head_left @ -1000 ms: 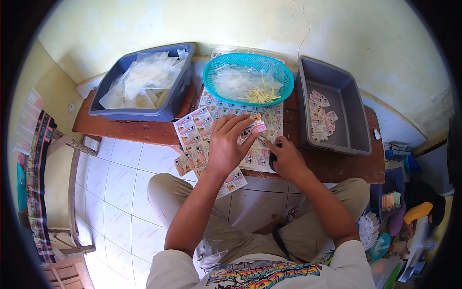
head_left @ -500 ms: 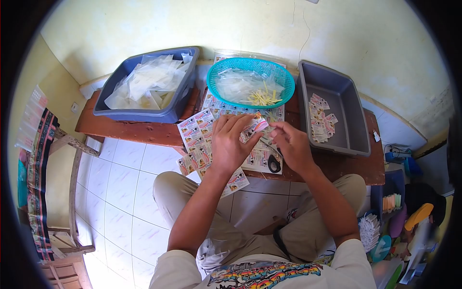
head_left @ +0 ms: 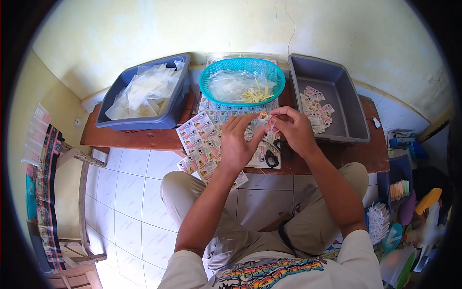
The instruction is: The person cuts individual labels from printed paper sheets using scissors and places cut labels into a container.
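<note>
My left hand [head_left: 237,142] pinches a small printed label [head_left: 263,116] between thumb and fingers, above the bench. My right hand [head_left: 296,130] meets it from the right, its thumb and fingertips closed on the label's right edge. Fingers cover most of the label. Black-handled scissors [head_left: 272,158] lie below the hands, their blades partly hidden. Printed label sheets [head_left: 196,135] are spread under and left of my left hand, some hanging over the bench's front edge. Beyond the hands, a teal basket [head_left: 204,91] holds clear plastic sleeves [head_left: 236,84] and thin yellow strips [head_left: 257,94].
On the wooden bench [head_left: 139,138], a blue-grey tub [head_left: 144,123] at left holds translucent plastic sheets. A grey tub [head_left: 340,89] at right contains loose cut labels [head_left: 316,111]. Several household items and a small crate [head_left: 400,168] crowd the floor at lower right.
My right hand has closed in on the label, which has turned and is now more covered by the fingers. The camera view has shifted slightly.
</note>
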Demonstrator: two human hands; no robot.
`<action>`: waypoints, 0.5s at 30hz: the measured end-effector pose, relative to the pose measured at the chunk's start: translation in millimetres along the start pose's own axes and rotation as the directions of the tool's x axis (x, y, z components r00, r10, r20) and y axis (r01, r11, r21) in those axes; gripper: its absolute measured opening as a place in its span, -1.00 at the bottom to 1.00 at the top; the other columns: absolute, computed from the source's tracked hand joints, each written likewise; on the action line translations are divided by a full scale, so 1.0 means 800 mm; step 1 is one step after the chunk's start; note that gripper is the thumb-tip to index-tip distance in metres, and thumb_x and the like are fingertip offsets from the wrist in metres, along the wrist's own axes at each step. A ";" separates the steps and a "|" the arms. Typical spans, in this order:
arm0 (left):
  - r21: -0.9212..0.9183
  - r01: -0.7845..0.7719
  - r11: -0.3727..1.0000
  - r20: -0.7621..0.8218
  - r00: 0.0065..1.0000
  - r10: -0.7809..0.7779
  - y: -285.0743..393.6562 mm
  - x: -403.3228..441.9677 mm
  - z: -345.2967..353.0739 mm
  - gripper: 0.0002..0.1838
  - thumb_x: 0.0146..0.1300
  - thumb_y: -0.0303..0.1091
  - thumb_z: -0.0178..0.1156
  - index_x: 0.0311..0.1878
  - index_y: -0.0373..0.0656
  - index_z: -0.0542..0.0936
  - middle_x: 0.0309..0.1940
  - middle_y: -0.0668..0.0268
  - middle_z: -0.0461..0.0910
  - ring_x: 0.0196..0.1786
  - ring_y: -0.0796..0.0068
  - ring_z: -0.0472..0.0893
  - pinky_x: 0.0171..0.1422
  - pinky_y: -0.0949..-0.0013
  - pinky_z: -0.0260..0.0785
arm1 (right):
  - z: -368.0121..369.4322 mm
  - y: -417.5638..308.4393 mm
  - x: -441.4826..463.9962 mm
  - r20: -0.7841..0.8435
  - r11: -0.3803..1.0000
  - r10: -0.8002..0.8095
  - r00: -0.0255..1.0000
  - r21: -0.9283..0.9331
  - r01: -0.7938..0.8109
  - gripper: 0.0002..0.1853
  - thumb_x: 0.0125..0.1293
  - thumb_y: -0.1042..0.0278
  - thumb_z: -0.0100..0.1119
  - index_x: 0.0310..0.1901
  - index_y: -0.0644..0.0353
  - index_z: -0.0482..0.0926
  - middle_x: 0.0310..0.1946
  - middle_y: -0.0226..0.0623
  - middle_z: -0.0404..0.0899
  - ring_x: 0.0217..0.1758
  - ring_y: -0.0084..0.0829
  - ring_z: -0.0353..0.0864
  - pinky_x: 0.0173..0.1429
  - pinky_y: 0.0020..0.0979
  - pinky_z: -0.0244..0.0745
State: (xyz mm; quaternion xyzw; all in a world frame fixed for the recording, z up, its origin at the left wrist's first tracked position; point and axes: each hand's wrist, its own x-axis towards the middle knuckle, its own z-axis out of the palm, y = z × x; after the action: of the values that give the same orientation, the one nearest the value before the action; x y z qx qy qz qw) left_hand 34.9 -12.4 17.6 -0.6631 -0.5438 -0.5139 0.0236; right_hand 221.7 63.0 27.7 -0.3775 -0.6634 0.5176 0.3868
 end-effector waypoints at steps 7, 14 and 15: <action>-0.455 0.412 0.790 0.237 0.911 -0.339 0.009 0.019 0.009 -0.67 0.33 -0.49 0.51 0.13 -0.29 0.74 -0.08 0.17 0.84 -0.11 0.46 0.80 0.03 0.35 0.66 | -0.048 -0.019 -0.005 0.168 0.983 -0.081 0.982 -0.147 0.106 -0.74 0.46 0.40 0.37 0.13 0.22 0.78 -0.19 -0.28 0.84 -0.18 -0.55 0.79 -0.06 -0.45 0.67; -0.490 0.677 0.549 0.610 0.717 -0.338 0.037 0.062 0.011 -0.63 0.34 -0.50 0.51 0.17 -0.36 0.70 -0.03 0.15 0.81 0.00 0.48 0.76 0.17 0.37 0.64 | -0.092 -0.056 -0.005 0.205 0.960 -0.124 0.971 -0.224 0.170 -0.65 0.45 0.30 0.41 0.19 0.20 0.75 -0.20 -0.20 0.83 -0.17 -0.46 0.79 -0.02 -0.37 0.66; -0.479 0.681 0.553 0.620 0.709 -0.335 0.042 0.067 0.014 -0.63 0.34 -0.50 0.51 0.17 -0.36 0.70 -0.03 0.15 0.81 0.00 0.48 0.76 0.17 0.37 0.64 | -0.099 -0.058 -0.005 0.210 0.954 -0.123 0.970 -0.244 0.174 -0.63 0.44 0.29 0.42 0.21 0.20 0.74 -0.20 -0.20 0.83 -0.17 -0.47 0.79 -0.02 -0.37 0.66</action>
State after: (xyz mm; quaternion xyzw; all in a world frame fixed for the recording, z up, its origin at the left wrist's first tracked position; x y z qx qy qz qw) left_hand 61.1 17.9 68.1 -0.5301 -0.4777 -0.4855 -0.5050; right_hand 290.6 82.3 86.0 -0.3221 -0.7866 0.4291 0.3057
